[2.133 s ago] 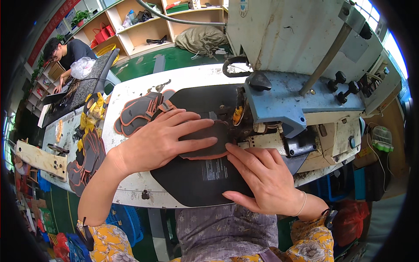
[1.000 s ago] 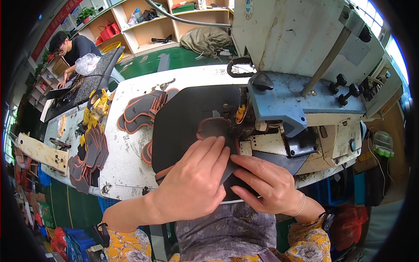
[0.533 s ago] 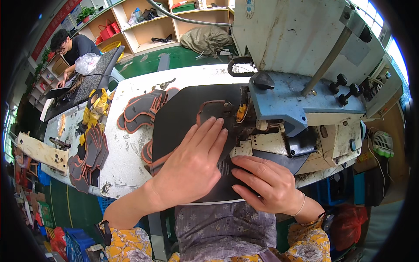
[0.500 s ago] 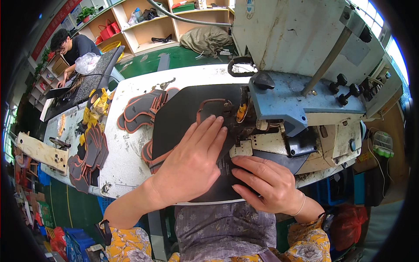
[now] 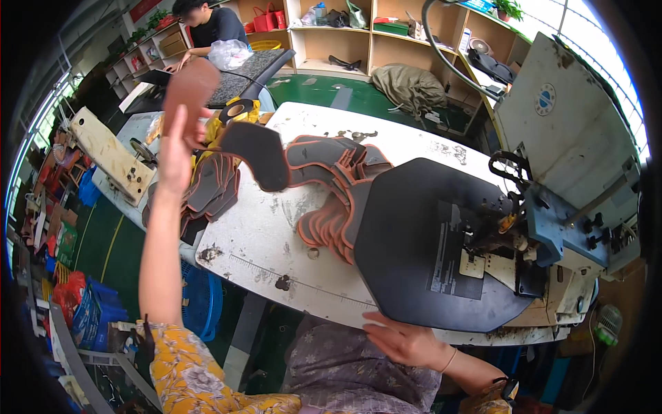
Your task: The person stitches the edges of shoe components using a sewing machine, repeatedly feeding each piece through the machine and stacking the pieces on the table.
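My left hand [image 5: 176,155] is raised at the left, gripping a shoe upper piece [image 5: 255,153]. One end of it looks brown and smeared by motion; the other is a dark lobe hanging over the table. My right hand [image 5: 407,339] rests by the near edge of the black octagonal plate [image 5: 400,241], fingers stretched out and holding nothing. A sewing machine head [image 5: 507,224] stands over the plate's right part. Left of the plate, grey upper pieces with orange edges [image 5: 327,224] lie in overlapping stacks on the white table [image 5: 269,255].
Another heap of upper pieces [image 5: 214,186] lies at the left, near a yellow-wrapped tape roll [image 5: 239,110]. A blue basket [image 5: 200,297] stands below the table's left end. Behind a dark bench at the far left, a person [image 5: 210,31] works. Shelves [image 5: 331,45] line the back.
My left hand has left the machine and swung up to the left, now carrying the upper piece. The right hand has drawn back to the plate's near edge. The view has turned left.
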